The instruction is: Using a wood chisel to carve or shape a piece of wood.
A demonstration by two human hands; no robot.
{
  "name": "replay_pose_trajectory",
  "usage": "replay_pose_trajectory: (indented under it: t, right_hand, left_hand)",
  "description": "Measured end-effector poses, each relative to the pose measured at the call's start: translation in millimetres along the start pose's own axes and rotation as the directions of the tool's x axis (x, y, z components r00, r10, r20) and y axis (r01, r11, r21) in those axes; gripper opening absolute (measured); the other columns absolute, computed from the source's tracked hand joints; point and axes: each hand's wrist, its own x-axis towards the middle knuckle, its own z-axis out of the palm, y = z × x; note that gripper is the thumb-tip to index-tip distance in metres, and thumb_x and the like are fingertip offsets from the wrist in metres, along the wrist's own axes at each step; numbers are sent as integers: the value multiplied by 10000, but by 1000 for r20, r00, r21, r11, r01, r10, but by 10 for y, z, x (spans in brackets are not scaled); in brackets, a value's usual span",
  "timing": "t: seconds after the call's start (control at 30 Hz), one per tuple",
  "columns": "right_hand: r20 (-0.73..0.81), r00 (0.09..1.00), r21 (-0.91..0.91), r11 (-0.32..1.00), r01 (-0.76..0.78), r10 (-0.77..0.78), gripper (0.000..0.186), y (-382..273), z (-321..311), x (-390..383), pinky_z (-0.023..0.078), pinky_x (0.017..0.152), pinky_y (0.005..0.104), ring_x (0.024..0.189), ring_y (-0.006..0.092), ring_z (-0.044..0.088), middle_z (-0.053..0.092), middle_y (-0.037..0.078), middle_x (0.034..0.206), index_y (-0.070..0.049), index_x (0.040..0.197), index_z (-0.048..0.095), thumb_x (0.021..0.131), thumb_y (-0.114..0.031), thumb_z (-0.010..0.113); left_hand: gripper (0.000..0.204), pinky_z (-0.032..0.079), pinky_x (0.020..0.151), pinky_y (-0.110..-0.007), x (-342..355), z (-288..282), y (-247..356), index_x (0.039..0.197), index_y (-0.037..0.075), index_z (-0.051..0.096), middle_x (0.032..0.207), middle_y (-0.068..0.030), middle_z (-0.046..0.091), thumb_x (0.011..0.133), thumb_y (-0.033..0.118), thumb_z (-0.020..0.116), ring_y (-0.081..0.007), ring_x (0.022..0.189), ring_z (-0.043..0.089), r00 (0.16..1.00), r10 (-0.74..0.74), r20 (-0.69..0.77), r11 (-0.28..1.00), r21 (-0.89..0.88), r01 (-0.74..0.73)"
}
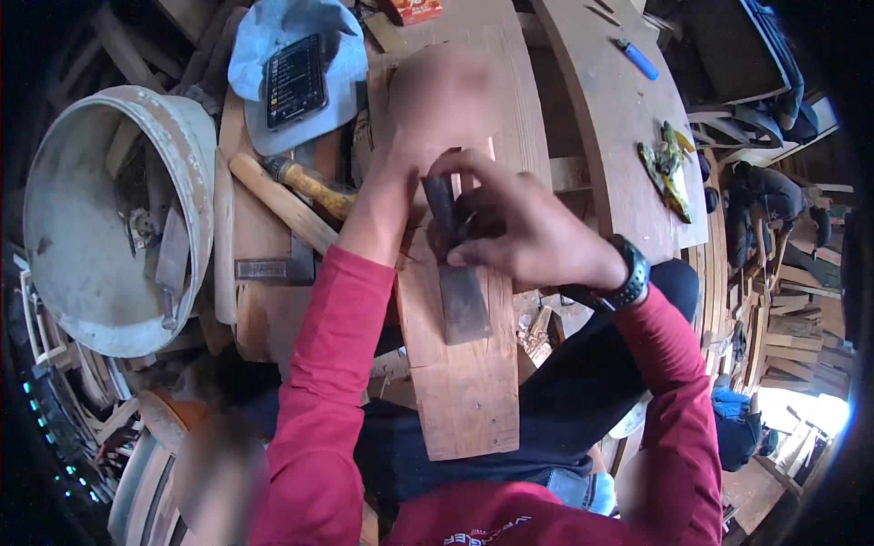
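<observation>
From where I stand, the right hand (514, 223), the one with the watch (630, 271), has its thumb and fingers closed narrow on a dark, flat-sided piece (442, 205), held above the far end of a plank (469, 400). The left hand (446, 100) reaches beyond it, but it is so blurred that I cannot tell whether its fingers hold anything.

Just below the fingertips, a dark slab (465, 309) lies on the plank, about midway between its side edges and well back from the near edge, which juts over the lap. I can't tell whether slab and dark piece are one thing. To my eye this is a moment of handling and positioning the dark piece; the next move would call for a firm pinch, a level plank and the left hand's fingers clear of any edge.

Left of the forearms, a yellow-handled tool (314, 189) lies near a smooth pale stick (278, 200); past them a phone (297, 80) rests on a whitish sheet (273, 141). A big pale bucket (68, 296) stands farther left with tools inside. To the right, a broad board (610, 118) carries a blue lighter (640, 60) toward its far end and a yellow-green peel (672, 173) by its right edge, near the near corner.
</observation>
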Motion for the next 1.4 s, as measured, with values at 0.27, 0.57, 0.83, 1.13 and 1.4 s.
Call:
replay_pose_trajectory:
  t: [0.27,0.57,0.83,1.13,1.4]
  right_hand:
    - [-97,993,5,998,69,-68,604,30,-49,-6,570,745,399,848,310,751,737,207,916,-56,1333,449,826,-58,778]
    - [-93,993,-27,997,69,-71,653,55,-34,7,509,707,271,841,122,674,703,111,915,-66,1397,384,862,12,750]
    - [-227,955,-138,977,163,-191,686,167,-9,44,532,736,278,858,155,691,714,124,903,-68,1430,374,859,13,745]
    - [-285,949,-97,989,109,-132,691,121,-65,44,569,794,421,991,334,721,693,268,1001,-45,1414,402,836,-117,773]
    - [-292,941,-117,983,144,-173,687,41,-90,28,581,754,360,907,272,714,695,195,1079,-66,1425,374,850,-21,747]
  left_hand:
    - [178,523,881,-427,14,51,-126,1050,113,724,1010,-138,692,914,216,669,-344,979,669,999,45,3,998,48,-45]
    - [164,525,890,-435,6,1,-24,1024,84,725,1046,-157,689,924,194,656,-360,986,669,1000,22,-4,999,24,-22]
    - [129,511,852,-447,55,27,-117,913,67,711,930,-168,663,843,158,651,-378,925,643,997,71,-41,993,-92,-74]
    - [169,521,874,-435,116,-42,-123,1027,84,714,1022,-151,685,939,212,646,-365,983,658,984,175,13,985,-4,-175]
    - [152,520,867,-449,53,28,-175,989,80,716,1009,-162,679,890,177,653,-370,956,657,992,122,-46,992,-27,-123]
